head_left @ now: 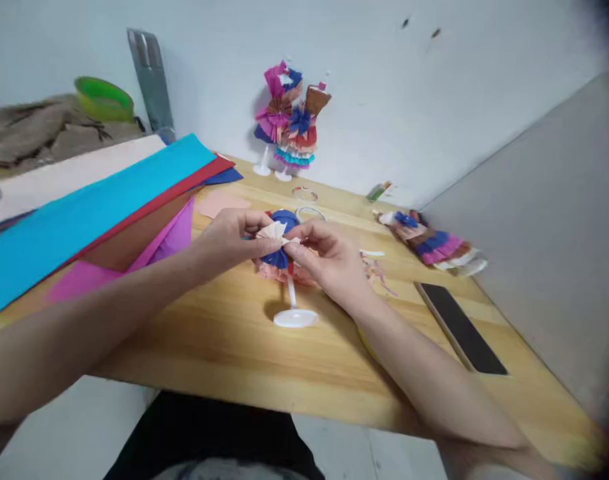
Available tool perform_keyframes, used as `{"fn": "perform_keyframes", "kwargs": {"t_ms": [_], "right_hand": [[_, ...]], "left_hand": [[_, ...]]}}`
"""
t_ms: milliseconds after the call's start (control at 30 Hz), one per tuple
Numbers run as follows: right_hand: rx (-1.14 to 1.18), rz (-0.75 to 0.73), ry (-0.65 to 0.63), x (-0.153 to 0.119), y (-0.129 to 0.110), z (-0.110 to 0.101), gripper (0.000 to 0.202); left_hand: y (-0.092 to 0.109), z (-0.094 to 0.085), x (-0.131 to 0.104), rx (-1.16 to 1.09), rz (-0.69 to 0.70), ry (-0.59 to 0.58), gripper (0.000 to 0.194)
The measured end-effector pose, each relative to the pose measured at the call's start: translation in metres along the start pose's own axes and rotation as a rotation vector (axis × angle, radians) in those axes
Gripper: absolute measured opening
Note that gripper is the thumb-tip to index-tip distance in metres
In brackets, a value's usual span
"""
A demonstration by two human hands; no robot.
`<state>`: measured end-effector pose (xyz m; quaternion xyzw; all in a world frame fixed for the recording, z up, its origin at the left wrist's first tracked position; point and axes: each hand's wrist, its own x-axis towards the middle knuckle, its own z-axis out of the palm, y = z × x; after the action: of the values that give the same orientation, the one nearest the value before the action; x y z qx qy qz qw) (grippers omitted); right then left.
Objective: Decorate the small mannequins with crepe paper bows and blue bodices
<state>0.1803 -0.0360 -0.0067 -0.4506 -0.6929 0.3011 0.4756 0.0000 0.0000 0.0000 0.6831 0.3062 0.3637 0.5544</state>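
Between my two hands is a small cream piece of gathered crepe paper, fanned out on its left side. My left hand pinches the fan from the left. Thumb and fingers of my right hand pinch its narrow right end. Right behind the paper stands a small dress form on a white stand, dressed in blue crepe paper with a peach ruffle low down. My hands hide much of the form; whether the cream piece touches it I cannot tell.
Crepe paper sheets, a turquoise one on top, lie at left. Two dressed forms stand against the wall. Another paper dress lies at right, near a black phone. Tape rings and paper scraps lie behind my hands.
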Motion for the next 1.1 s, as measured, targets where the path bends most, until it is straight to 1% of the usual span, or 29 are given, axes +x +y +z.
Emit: {"fn": "perform_keyframes", "kwargs": {"t_ms": [100,200,267,400,467,567,667,733,800,900,1000,1100], "right_hand": [[0.055,0.005,-0.021,-0.001,-0.004,-0.003,0.016],[0.074,0.026,0.025,-0.001,-0.006,-0.005,0.018],[0.046,0.036,0.065,-0.001,-0.006,-0.005,0.018],[-0.037,0.018,0.090,0.000,-0.008,-0.004,0.014],[-0.017,0.026,0.101,0.000,-0.010,-0.003,0.015],[0.073,0.104,0.082,-0.001,-0.014,-0.001,0.018],[0.180,0.169,0.046,-0.002,-0.016,0.001,0.022],[0.232,0.180,0.041,-0.002,-0.015,0.001,0.023],[0.266,0.171,0.050,0.000,-0.013,0.000,0.022],[0.273,0.119,0.069,0.002,-0.012,-0.006,0.017],[0.203,0.067,0.053,0.004,-0.012,-0.010,0.014],[0.128,0.040,0.026,0.003,-0.013,-0.008,0.014]], "left_hand": [[-0.002,0.000,0.000,0.056,0.045,0.057,0.017],[-0.003,-0.001,-0.001,0.123,0.101,0.098,0.014],[-0.003,-0.001,-0.001,0.157,0.129,0.117,0.013],[-0.002,0.000,-0.002,0.209,0.155,0.124,0.013],[-0.001,0.000,-0.003,0.218,0.146,0.088,0.014],[-0.002,0.000,-0.004,0.223,0.110,0.037,0.017],[-0.004,0.001,-0.005,0.224,0.079,0.015,0.018],[-0.006,0.001,-0.005,0.212,0.069,0.008,0.019],[-0.007,0.000,-0.004,0.189,0.069,0.005,0.018],[-0.009,0.000,-0.002,0.119,0.060,-0.009,0.017],[-0.010,0.000,-0.001,0.010,0.000,-0.023,0.018],[-0.010,0.001,-0.001,-0.052,-0.045,-0.026,0.019]]}}
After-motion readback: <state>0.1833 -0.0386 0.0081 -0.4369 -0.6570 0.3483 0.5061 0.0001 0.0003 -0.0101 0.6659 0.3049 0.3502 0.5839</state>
